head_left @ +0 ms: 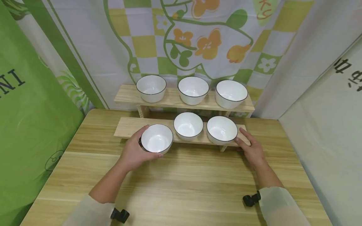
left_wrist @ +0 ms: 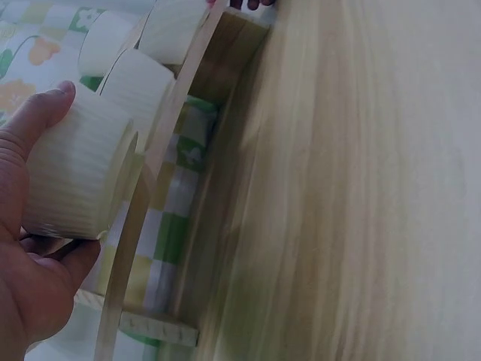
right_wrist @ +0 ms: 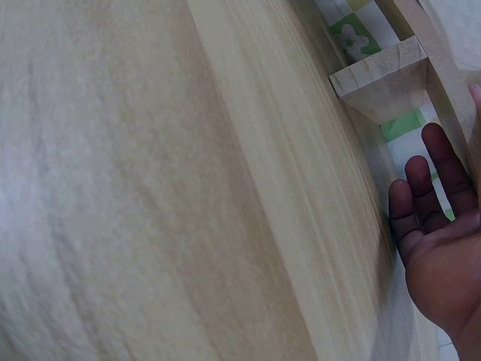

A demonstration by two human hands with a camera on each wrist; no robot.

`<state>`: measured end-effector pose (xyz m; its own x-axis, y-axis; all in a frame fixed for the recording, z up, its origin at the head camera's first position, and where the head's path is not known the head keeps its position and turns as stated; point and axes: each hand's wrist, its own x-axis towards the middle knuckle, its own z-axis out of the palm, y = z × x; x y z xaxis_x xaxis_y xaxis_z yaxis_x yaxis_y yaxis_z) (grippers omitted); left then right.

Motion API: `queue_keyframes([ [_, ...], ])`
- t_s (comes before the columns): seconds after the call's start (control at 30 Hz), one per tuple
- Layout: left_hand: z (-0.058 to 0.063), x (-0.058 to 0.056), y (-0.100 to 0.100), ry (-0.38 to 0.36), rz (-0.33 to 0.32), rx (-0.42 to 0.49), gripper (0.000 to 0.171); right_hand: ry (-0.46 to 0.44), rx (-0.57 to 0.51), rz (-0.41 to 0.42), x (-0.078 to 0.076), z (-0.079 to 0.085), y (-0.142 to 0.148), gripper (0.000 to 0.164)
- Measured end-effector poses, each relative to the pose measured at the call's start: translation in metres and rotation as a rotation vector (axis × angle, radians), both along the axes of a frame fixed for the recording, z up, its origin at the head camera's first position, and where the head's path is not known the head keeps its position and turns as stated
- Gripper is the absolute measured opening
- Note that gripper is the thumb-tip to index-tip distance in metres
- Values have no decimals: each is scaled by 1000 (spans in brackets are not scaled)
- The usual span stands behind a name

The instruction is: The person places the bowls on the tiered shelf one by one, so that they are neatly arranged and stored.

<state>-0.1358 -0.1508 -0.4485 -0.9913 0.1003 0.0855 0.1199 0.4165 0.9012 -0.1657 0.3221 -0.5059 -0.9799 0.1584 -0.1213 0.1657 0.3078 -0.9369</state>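
Observation:
In the head view my left hand [head_left: 135, 153] grips a white bowl [head_left: 156, 138] with a dark rim, thumb at its near side and fingers around its left side. This bowl is at the left of the lower wooden shelf [head_left: 130, 124], jutting past its front edge. In the left wrist view the thumb lies along the ribbed wall of the held bowl [left_wrist: 75, 173]. My right hand [head_left: 253, 152] is at the shelf's right end, fingertips close beside the right bowl [head_left: 222, 129]. The right wrist view shows several of its fingers [right_wrist: 428, 192] loosely extended below the board.
A middle bowl [head_left: 188, 125] stands on the lower shelf. Three matching bowls, including a left one [head_left: 151, 88], line the upper shelf [head_left: 125, 94] behind. Both tiers stand on a wooden table [head_left: 181, 188], with a patterned cloth [head_left: 144, 47] behind them.

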Motion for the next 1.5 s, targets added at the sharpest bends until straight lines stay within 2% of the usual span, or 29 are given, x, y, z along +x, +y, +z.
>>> queue_keyframes([
  [0.17, 1, -8, -4, -6, 22, 16, 124, -12, 16, -2, 0, -1, 1, 74],
  [0.57, -1, -28, -16, -4, 107, -22, 124, 15, -5, -4, -1, -3, -2, 71],
  [1.0, -6, -41, -21, -23, 160, -34, 127, 21, -50, -11, -3, -6, -3, 71],
  [1.5, -7, -51, -13, 3, 162, -65, 124, 5, -49, -9, -2, -3, 0, 73],
])
